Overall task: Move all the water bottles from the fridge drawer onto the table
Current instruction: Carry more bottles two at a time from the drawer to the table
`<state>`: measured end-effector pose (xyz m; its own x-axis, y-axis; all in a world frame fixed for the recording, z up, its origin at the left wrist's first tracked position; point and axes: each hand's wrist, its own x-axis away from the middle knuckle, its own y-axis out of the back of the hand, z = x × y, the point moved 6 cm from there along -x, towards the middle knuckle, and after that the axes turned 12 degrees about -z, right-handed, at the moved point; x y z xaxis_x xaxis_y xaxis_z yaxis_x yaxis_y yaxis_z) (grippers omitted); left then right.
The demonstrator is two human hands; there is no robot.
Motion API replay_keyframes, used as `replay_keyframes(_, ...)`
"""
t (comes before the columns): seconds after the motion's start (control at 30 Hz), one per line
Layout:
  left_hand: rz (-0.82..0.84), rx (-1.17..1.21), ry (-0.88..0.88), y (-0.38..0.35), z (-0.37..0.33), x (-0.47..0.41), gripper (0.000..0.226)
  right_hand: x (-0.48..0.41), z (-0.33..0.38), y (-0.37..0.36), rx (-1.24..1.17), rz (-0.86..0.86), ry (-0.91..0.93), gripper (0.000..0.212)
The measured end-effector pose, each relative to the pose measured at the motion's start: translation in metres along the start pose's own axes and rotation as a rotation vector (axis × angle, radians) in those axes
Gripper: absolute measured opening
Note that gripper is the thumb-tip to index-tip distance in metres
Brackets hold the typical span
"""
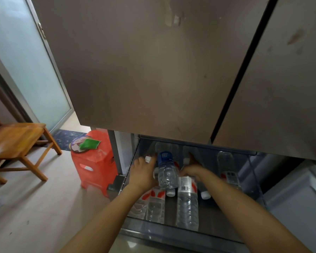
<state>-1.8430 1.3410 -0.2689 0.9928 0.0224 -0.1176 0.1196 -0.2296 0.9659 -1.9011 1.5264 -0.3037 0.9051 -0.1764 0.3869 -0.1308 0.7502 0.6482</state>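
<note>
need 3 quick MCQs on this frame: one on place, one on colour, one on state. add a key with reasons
1. The blue-label bottle lies:
A) under all the rest
B) on top of the other bottles
C) alone on the floor

2. The stool beside the fridge is:
A) red
B) green
C) blue

3. The fridge drawer is:
A) shut
B) pulled open
C) lifted out

Key:
1 B, it rests across bottles lying below it.
2 A, its plastic top and sides are red.
3 B, the bottles inside show from above.
</note>
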Motion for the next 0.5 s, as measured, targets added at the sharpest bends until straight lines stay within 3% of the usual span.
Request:
replay_keyframes(0.2,-0.042,0.211,-0.034,0.027,0.005,0.029,0.11,0.041,-0.006,0.013,-0.123,0.055,0.156,0.113)
replay_keyframes(0.33,-0.08,0.441,-0.067,0.034,0.009,0.044,0.107,0.075,-0.004,0.027,-0.113,0.02,0.291,0.116)
replay_keyframes(0.5,-0.104,0.509,-0.14,0.038,0.007,0.055,0.107,0.112,0.003,0.043,-0.129,-0.112,0.487,0.112)
